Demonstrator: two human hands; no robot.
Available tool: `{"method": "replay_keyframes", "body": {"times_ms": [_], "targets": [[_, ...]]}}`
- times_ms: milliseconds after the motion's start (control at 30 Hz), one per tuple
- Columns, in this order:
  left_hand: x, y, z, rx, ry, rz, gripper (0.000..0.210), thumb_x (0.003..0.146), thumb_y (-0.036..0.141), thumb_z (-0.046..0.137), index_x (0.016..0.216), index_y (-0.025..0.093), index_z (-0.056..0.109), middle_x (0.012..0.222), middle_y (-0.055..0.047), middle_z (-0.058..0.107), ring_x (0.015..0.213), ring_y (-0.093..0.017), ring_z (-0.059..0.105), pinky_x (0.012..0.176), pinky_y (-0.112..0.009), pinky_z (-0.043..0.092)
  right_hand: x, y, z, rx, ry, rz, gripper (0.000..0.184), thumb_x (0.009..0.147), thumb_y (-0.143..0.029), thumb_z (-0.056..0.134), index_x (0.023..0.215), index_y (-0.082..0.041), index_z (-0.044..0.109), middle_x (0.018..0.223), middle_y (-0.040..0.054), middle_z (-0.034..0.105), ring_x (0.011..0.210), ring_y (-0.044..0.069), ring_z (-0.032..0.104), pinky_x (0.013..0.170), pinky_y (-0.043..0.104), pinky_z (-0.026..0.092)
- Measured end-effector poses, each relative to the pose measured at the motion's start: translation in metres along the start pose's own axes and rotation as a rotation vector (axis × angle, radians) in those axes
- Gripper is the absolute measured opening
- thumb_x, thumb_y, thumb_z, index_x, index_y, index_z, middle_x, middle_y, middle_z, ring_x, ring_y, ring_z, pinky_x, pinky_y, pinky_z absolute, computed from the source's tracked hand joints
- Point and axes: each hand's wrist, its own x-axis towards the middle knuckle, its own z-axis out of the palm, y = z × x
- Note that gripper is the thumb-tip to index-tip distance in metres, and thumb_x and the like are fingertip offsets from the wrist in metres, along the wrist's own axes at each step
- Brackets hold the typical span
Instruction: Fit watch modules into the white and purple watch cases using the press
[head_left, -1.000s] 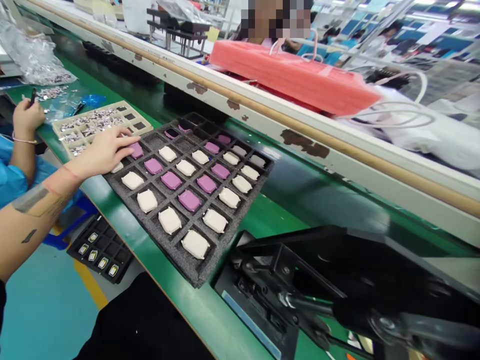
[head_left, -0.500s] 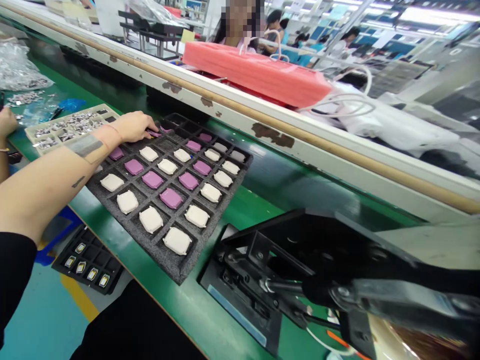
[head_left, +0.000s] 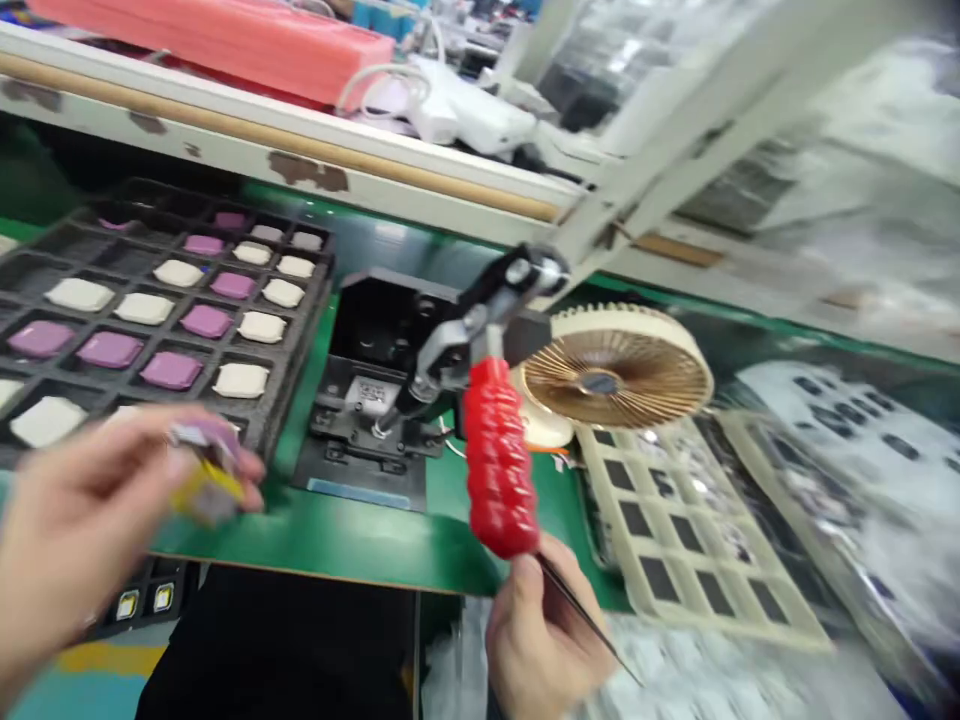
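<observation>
My left hand (head_left: pixel 112 510), blurred, pinches a small purple casing (head_left: pixel 214 435) with a yellow and grey part under it. It is in front of the black foam tray (head_left: pixel 259 430), whose pockets hold white and purple casings. My right hand (head_left: pixel 544 630) is closed around dark, thin, pointed tweezers (head_left: pixel 581 605), their tip pointing down to the right. Just above that hand is the red ribbed handle (head_left: pixel 499 460) of a black toggle-clamp fixture (head_left: pixel 367 400); whether the fingers touch the handle I cannot tell.
A round fan (head_left: pixel 615 370) with a gold grille stands behind the handle. To the right lies a cream compartment tray (head_left: pixel 660 530) of small parts, beside clear plastic bags. A rail (head_left: pixel 420 165) crosses behind the green bench (head_left: pixel 300 545). Another dark tray (head_left: pixel 154 590) is below the bench edge.
The view has swung right. My left hand has left the back of the foam tray and come forward with a purple casing. My right hand, with the tweezers, has come into view by the red handle.
</observation>
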Motion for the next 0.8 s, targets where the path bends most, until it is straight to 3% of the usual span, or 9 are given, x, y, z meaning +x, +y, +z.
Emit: {"method": "replay_keyframes", "body": {"times_ms": [33, 100, 200, 267, 367, 500, 567, 667, 800], "targets": [[-0.021, -0.002, 0.028, -0.280, -0.224, -0.136, 0.018, 0.102, 0.055, 0.080, 0.112, 0.043, 0.087, 0.093, -0.005, 0.088, 0.067, -0.035, 0.084, 0.058, -0.049, 0.071, 0.001, -0.003, 0.001, 0.037, 0.022, -0.016, 0.015, 0.104, -0.028, 0.080, 0.117, -0.020, 0.082, 0.103, 0.0092, 0.079, 0.080, 0.023, 0.079, 0.070, 0.039, 0.068], [-0.048, -0.007, 0.085, -0.631, -0.510, -0.384, 0.022, 0.104, 0.055, 0.079, 0.103, 0.033, 0.086, 0.099, -0.010, 0.089, 0.075, -0.034, 0.087, 0.061, -0.043, 0.070, 0.001, -0.011, 0.005, 0.089, 0.080, -0.079, 0.013, 0.104, -0.025, 0.078, 0.117, -0.022, 0.079, 0.099, 0.0069, 0.075, 0.077, 0.021, 0.075, 0.067, 0.038, 0.065], [-0.054, -0.015, 0.149, -0.861, -0.626, -0.563, 0.032, 0.100, 0.052, 0.087, 0.108, 0.022, 0.082, 0.100, -0.014, 0.088, 0.081, -0.028, 0.088, 0.069, -0.031, 0.068, -0.004, -0.024, 0.012, 0.043, 0.114, -0.180, 0.009, 0.107, -0.026, 0.071, 0.115, -0.023, 0.073, 0.096, 0.0048, 0.066, 0.072, 0.018, 0.069, 0.063, 0.037, 0.060], [-0.048, -0.020, 0.169, -0.906, -0.653, -0.619, 0.042, 0.097, 0.051, 0.091, 0.124, 0.020, 0.081, 0.099, -0.013, 0.088, 0.083, -0.026, 0.089, 0.073, -0.027, 0.067, -0.011, -0.029, 0.016, -0.005, 0.087, -0.207, 0.008, 0.108, -0.025, 0.066, 0.115, -0.025, 0.071, 0.099, 0.0051, 0.063, 0.072, 0.018, 0.068, 0.063, 0.038, 0.059], [-0.040, -0.024, 0.172, -0.929, -0.693, -0.603, 0.050, 0.101, 0.051, 0.087, 0.140, 0.021, 0.077, 0.115, -0.015, 0.089, 0.096, -0.028, 0.089, 0.085, -0.032, 0.070, -0.019, -0.029, 0.019, -0.029, 0.052, -0.212, 0.013, 0.110, -0.024, 0.060, 0.119, -0.026, 0.070, 0.108, 0.0083, 0.066, 0.079, 0.021, 0.071, 0.064, 0.039, 0.062], [-0.040, -0.027, 0.167, -0.917, -0.684, -0.472, 0.041, 0.106, 0.047, 0.082, 0.138, 0.021, 0.080, 0.125, -0.015, 0.088, 0.108, -0.030, 0.088, 0.094, -0.036, 0.070, -0.019, -0.026, 0.021, 0.031, 0.044, -0.365, 0.033, 0.112, -0.012, 0.054, 0.137, -0.026, 0.070, 0.100, 0.0061, 0.075, 0.080, 0.022, 0.075, 0.067, 0.040, 0.066], [-0.041, -0.029, 0.168, -0.909, -0.678, -0.398, 0.038, 0.107, 0.042, 0.083, 0.140, 0.024, 0.081, 0.126, -0.012, 0.088, 0.113, -0.027, 0.086, 0.098, -0.035, 0.068, -0.015, -0.026, 0.021, 0.018, -0.067, -0.484, 0.036, 0.108, -0.007, 0.062, 0.138, -0.024, 0.072, 0.099, 0.0055, 0.080, 0.086, 0.022, 0.078, 0.073, 0.040, 0.068], [-0.042, -0.030, 0.172, -0.844, -0.666, -0.316, 0.037, 0.109, 0.034, 0.081, 0.146, 0.028, 0.079, 0.126, -0.007, 0.088, 0.114, -0.019, 0.084, 0.106, -0.029, 0.063, -0.010, -0.030, 0.022, -0.075, -0.285, -0.545, 0.032, 0.103, -0.006, 0.076, 0.130, -0.023, 0.076, 0.109, 0.0083, 0.085, 0.102, 0.025, 0.080, 0.084, 0.044, 0.071], [-0.045, -0.028, 0.174, -0.755, -0.599, -0.268, 0.027, 0.110, 0.032, 0.080, 0.136, 0.025, 0.081, 0.123, -0.004, 0.088, 0.107, -0.013, 0.082, 0.101, -0.021, 0.062, -0.012, -0.029, 0.025, -0.105, -0.320, -0.564, 0.033, 0.099, -0.002, 0.080, 0.127, -0.021, 0.078, 0.111, 0.0090, 0.086, 0.105, 0.024, 0.080, 0.089, 0.045, 0.071]]}}
